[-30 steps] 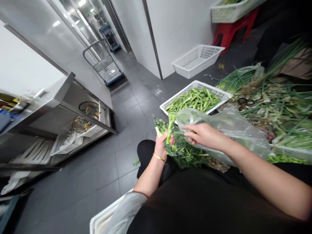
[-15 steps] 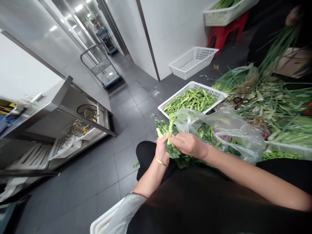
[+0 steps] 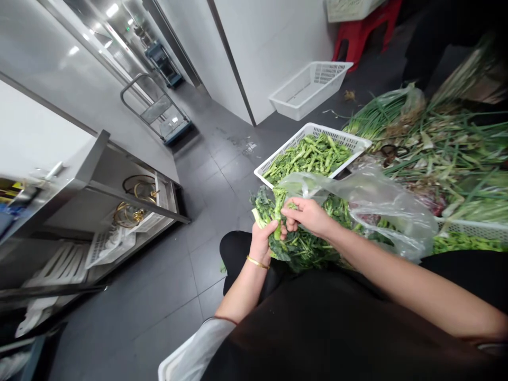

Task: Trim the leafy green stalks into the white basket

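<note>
Slender green stem (image 3: 279, 203) pinched in the left hand (image 3: 262, 241), right hand (image 3: 307, 216) close against it.

The left thumb and fingers close around the stem's lower part, with a pale cut stalk (image 3: 257, 216) jutting out beside it; a loose hold could let either slip, or a hard squeeze bruise them. The right fingers are drawn narrow at the stem's side; whether they grip a leaf, I cannot tell, and a rough tug there might snap the tender stem. Dark leafy greens (image 3: 307, 254) crowd just below, so a dropped piece could get lost among them. The clear plastic bag (image 3: 391, 198) lies under the right forearm and could snag it. Beyond, the white basket (image 3: 337, 137) holds heaped stems; stray leaves could mix in.
</note>
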Tool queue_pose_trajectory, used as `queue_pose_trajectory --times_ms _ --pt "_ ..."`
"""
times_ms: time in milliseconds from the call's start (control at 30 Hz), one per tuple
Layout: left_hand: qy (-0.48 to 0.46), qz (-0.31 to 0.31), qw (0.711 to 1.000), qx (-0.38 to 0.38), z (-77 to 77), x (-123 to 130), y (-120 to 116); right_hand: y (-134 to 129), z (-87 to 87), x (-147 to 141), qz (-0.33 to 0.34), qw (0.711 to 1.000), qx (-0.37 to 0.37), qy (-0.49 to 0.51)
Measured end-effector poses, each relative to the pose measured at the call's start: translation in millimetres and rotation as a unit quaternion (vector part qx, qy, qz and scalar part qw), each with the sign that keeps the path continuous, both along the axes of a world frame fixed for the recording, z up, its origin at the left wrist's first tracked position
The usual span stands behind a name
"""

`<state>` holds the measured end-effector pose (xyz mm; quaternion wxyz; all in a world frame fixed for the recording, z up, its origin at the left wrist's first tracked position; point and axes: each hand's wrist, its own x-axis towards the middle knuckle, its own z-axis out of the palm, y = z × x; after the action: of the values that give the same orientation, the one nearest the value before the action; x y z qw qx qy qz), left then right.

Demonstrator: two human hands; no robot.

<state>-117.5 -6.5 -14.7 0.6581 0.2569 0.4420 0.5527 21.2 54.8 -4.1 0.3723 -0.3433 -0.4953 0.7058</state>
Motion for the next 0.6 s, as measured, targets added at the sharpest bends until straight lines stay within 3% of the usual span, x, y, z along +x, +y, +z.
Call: queue_pose_trajectory --times_ms 100,200,400,500,533,600 --pt "-0.026 -0.007 0.999 -0.03 -3.9 1.9 4.7 3.4 -13.5 7.2 -0.015 0.997 -0.056 0.049" --pt "-0.037 -0.006 0.999 -0.035 -8.5 7.5 10.7 13.8 -15.3 16.5 -0.023 0.995 -0.075 0.066" --pt "0.059 -0.012 0.997 -0.037 -8.8 22.7 31.7 39.3 -13.9 28.0 -0.003 0.999 -0.034 -0.042" --pt "0.066 0.002 0.995 -0.072 -7.3 30.4 42.6 46.0 -23.4 28.8 -0.058 0.98 0.102 -0.159" --pt "0.049 0.0 0.995 -0.092 -6.9 32.3 46.2 47.4 -26.4 29.1 -0.087 0.959 0.19 -0.192" --pt "0.001 -0.016 0.989 -0.15 -5.8 34.0 56.5 50.2 -28.6 32.4 -0.122 0.884 0.39 -0.228"
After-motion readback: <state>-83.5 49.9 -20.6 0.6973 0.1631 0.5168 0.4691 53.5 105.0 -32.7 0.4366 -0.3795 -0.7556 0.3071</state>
